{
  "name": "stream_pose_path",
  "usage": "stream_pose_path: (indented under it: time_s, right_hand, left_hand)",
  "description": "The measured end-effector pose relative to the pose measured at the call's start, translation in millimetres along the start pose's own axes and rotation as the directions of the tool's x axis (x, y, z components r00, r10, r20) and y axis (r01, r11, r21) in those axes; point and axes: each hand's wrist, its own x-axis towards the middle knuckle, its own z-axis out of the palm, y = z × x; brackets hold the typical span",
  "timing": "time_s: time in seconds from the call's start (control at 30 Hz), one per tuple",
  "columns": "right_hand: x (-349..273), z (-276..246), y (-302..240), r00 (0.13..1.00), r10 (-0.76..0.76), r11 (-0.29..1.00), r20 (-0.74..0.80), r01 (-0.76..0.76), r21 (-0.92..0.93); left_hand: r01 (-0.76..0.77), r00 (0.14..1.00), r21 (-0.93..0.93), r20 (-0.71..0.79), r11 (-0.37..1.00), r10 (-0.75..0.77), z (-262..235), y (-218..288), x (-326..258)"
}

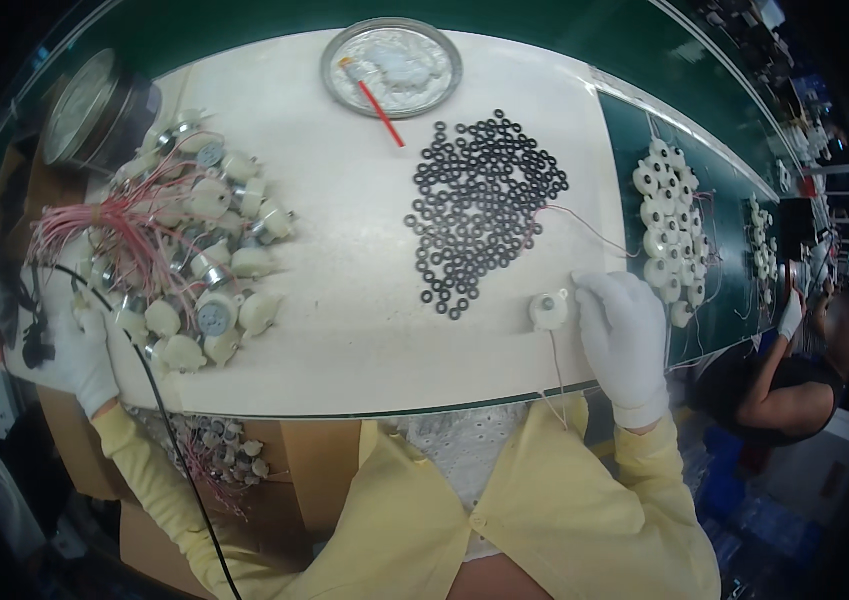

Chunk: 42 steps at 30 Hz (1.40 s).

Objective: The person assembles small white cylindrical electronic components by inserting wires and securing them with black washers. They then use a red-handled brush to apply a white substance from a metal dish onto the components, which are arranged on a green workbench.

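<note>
While the right hand (624, 335) lies flat and released near the white work mat's (364, 340) near right corner, its fingertips touch a small round white motor (548, 310). That motor lies flat; its thin lead wire (556, 370) runs toward the near edge and over it. Bare mat stays open to its left, between the black ring washers (479, 205) and the near edge. At the left edge, the left hand (84, 355) reaches the wired motor pile (189, 250); its grasp cannot be determined.

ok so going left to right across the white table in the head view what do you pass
left hand → pile of small wired motors → black rubber rings → single white motor → right hand → heap of white motors
</note>
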Motion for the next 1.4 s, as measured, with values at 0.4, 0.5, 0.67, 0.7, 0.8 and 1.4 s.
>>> stream_pose_path:
  time_s: [0.4,0.5,0.67,0.7,0.8,1.4]
  right_hand:
    - [4,-15,-4,0.987,-0.051,0.948,0.151,0.000,0.318]
    - [-4,-64,29,0.988,0.004,0.917,0.154,-0.065,0.393]
    - [-20,-150,110,0.971,0.179,0.970,0.157,-0.201,0.134]
    - [-18,-160,127,0.966,0.207,0.977,0.158,-0.213,0.023]
    - [4,-164,183,0.944,0.268,0.963,0.192,-0.259,-0.074]
    - [56,-76,270,0.986,-0.066,0.978,0.153,0.033,0.205]
  left_hand:
    - [-0.077,0.995,-0.318,-0.085,0.945,0.052,25,-19,2]
    - [-0.042,0.989,-0.309,-0.149,0.950,-0.005,15,-28,-10]
    - [0.012,0.969,-0.345,-0.229,0.938,-0.096,13,-17,-18]
    - [0.029,0.964,-0.364,-0.238,0.931,-0.123,17,-17,-21]
    - [0.059,0.946,-0.388,-0.274,0.920,-0.176,7,-15,-24]
    - [0.196,0.847,-0.513,-0.340,0.836,-0.408,-6,6,-69]
